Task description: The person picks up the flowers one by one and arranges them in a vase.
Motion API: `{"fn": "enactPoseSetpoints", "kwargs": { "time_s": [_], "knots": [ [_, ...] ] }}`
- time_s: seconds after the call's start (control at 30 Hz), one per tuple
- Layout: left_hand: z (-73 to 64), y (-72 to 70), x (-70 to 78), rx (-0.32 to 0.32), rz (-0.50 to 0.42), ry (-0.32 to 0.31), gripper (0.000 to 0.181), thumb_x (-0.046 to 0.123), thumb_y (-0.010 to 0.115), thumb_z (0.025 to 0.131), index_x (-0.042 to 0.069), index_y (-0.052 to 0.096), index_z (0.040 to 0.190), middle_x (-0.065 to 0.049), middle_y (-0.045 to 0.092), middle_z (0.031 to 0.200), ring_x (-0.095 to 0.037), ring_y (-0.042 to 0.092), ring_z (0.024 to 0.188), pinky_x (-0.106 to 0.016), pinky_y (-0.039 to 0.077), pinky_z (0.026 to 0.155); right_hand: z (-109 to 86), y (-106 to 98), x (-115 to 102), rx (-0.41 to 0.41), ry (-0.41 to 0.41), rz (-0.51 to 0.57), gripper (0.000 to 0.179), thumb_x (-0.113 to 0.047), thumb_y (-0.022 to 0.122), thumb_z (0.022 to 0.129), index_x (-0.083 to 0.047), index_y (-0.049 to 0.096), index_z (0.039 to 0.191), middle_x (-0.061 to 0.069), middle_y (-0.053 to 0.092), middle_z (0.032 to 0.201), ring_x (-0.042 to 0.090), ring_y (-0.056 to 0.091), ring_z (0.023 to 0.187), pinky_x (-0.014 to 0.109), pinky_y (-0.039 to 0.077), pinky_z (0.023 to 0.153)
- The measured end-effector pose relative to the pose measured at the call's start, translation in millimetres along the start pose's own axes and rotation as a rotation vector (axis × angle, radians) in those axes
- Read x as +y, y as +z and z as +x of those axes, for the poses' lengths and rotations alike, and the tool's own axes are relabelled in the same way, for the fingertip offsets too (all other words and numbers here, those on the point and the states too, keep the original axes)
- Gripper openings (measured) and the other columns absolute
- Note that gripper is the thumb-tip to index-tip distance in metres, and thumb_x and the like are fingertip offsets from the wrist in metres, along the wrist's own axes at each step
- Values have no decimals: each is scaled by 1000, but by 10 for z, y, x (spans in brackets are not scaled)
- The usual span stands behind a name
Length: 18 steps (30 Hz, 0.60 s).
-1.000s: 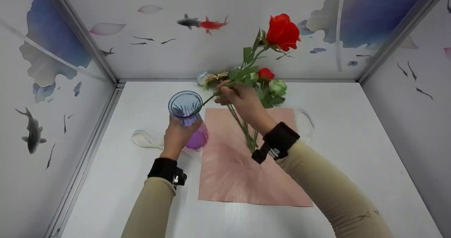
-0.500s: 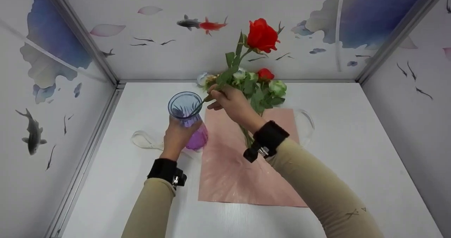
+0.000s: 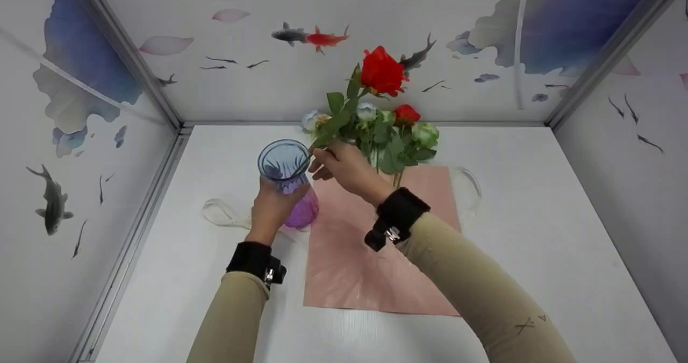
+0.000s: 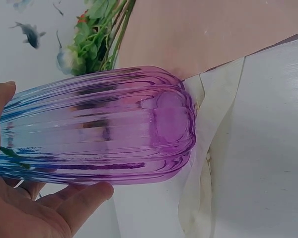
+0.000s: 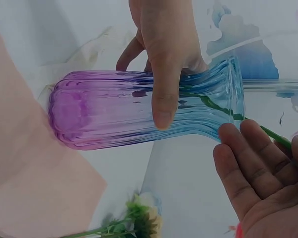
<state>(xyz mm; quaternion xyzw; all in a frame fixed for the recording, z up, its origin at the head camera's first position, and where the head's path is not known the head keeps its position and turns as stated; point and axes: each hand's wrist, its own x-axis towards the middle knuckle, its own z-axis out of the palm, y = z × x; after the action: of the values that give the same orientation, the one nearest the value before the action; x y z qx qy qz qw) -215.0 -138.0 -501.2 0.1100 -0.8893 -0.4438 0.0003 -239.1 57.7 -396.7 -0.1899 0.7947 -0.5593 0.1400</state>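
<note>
My left hand (image 3: 271,204) grips a ribbed glass vase (image 3: 302,210), blue at the mouth and fading to purple at the base. The vase is tilted, its mouth facing me in the head view. My right hand (image 3: 348,170) is close to the rim and pinches the green stem (image 5: 272,134) of a red artificial rose (image 3: 382,71). Through the glass in the right wrist view, the stem's lower part runs inside the vase. The rose's head and leaves (image 3: 333,127) stand up above my right hand, well outside the mouth.
Several artificial flowers (image 3: 425,135) lie at the table's back edge, stems over a pink paper sheet (image 3: 355,266). A whitish ribbon (image 3: 215,212) lies left of the vase, and a pale loop (image 3: 473,185) sits right of the paper. Printed walls enclose the white table (image 3: 537,234).
My right hand has moved left and down toward the rim, and the rose has come lower and left with it. More stem is inside the vase. My left hand and the vase stay put.
</note>
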Motion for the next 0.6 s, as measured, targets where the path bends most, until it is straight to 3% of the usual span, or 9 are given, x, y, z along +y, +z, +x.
{"fn": "enactPoseSetpoints", "kwargs": {
  "time_s": [0.33, 0.43, 0.6],
  "knots": [
    [3, -2, 12, -9, 3, -12, 102, 54, 72, 88, 8, 15, 159, -20, 44, 155, -42, 50, 138, -60, 40, 111, 6, -2, 48, 6, 45, -5, 48, -38, 42, 111, -3, 56, 140, 14, 72, 112, 26, 75, 92, 36, 59, 87],
    [1, -1, 13, -14, -3, -18, 103, 55, 72, 88, 8, 14, 159, -20, 43, 156, -42, 49, 138, -60, 39, 112, 18, 5, 54, 27, 56, -37, 46, -38, 42, 111, -4, 58, 137, 15, 73, 112, 23, 75, 90, 36, 59, 88],
    [-6, 3, 15, -16, -11, -23, 103, 55, 72, 87, 8, 15, 159, -20, 44, 156, -42, 49, 138, -60, 39, 112, 57, 24, 70, 87, 23, -86, 39, -33, 43, 111, -3, 64, 124, 17, 74, 103, 31, 74, 89, 37, 60, 84]
  ]
}}
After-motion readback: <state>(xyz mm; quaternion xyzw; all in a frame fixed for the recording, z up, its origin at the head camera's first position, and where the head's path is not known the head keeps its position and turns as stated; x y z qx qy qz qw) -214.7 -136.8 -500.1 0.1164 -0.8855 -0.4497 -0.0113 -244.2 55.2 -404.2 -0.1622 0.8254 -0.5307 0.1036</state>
